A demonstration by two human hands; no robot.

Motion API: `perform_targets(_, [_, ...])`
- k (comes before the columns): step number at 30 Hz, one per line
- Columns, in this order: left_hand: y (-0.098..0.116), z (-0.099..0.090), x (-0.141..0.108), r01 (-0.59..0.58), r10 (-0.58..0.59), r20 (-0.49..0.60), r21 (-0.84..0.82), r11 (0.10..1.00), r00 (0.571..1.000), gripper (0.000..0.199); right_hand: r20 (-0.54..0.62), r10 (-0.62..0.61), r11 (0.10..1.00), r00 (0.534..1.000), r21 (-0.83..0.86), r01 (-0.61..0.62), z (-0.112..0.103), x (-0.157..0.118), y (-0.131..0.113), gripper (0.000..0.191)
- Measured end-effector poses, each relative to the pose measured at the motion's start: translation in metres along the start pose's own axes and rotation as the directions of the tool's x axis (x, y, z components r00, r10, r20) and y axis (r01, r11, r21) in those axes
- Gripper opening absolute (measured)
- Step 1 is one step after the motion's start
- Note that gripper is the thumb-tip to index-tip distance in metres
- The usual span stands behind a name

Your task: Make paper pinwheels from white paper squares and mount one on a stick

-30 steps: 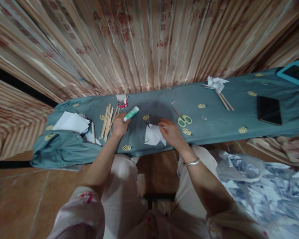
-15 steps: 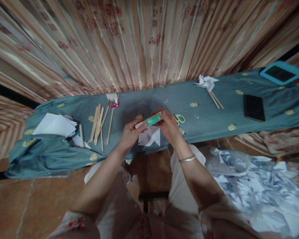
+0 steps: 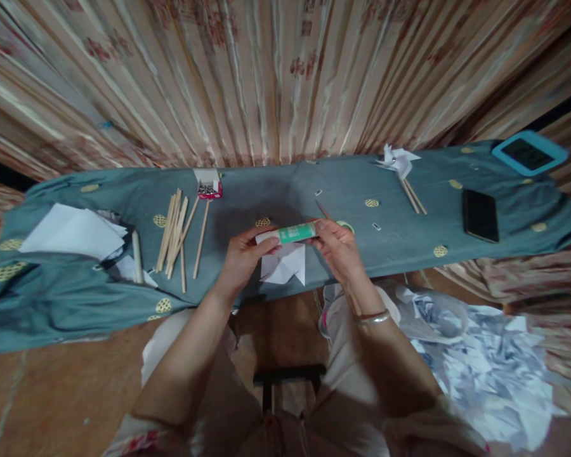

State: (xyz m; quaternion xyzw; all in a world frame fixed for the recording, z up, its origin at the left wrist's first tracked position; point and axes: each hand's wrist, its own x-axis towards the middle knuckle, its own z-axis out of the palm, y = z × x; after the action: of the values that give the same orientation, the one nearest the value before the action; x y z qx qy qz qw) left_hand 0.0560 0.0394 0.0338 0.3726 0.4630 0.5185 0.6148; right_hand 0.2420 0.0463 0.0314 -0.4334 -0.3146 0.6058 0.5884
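Observation:
A green and white glue stick (image 3: 297,233) is held almost level above the front of the table, between my two hands. My left hand (image 3: 243,255) is closed round its white end, thumb on the near side. At the other end, my right hand (image 3: 341,250) pinches the tip with its fingers. Just below the glue stick lies a white paper piece (image 3: 285,268) with cuts and folded points. Scissors (image 3: 345,226) with pale green handles lie behind my right hand, which covers part of them.
Wooden sticks (image 3: 175,231) and a small red box of metal pins (image 3: 210,188) lie left of centre. Farther left is stacked white paper (image 3: 73,231). To the right are a paper pinwheel (image 3: 398,161), a phone (image 3: 480,216) and a blue-framed tablet (image 3: 530,153). A bag of paper pieces (image 3: 495,368) stands below.
The glue stick has turned from slanted to nearly level. My right hand has shifted a little right and down, still at its end. The view has moved slightly.

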Motion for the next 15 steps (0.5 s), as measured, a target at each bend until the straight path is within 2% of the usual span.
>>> perform_targets(4, [0.005, -0.002, 0.002, 0.002, -0.007, -0.054, -0.108, 0.994, 0.999, 0.047, -0.032, -0.024, 0.999, 0.999, 0.038, 0.025, 0.000, 0.003, 0.005, 0.039])
perform_targets(10, [0.014, -0.011, 0.009, -0.085, 0.050, -0.209, -0.160, 0.984, 0.977, 0.039, -0.110, -0.031, 0.983, 0.993, 0.177, 0.051, -0.002, 0.008, 0.007, 0.031])
perform_targets(12, [0.011, -0.007, 0.007, -0.043, 0.003, -0.187, -0.212, 0.976, 0.982, 0.044, -0.080, 0.016, 0.977, 0.997, 0.215, 0.002, 0.001, 0.006, 0.008, 0.030])
perform_targets(15, [0.006, 0.005, 0.001, 0.085, -0.105, -0.063, -0.266, 0.960, 0.992, 0.047, -0.025, 0.068, 0.970, 0.997, 0.236, -0.060, 0.009, 0.003, 0.013, 0.029])
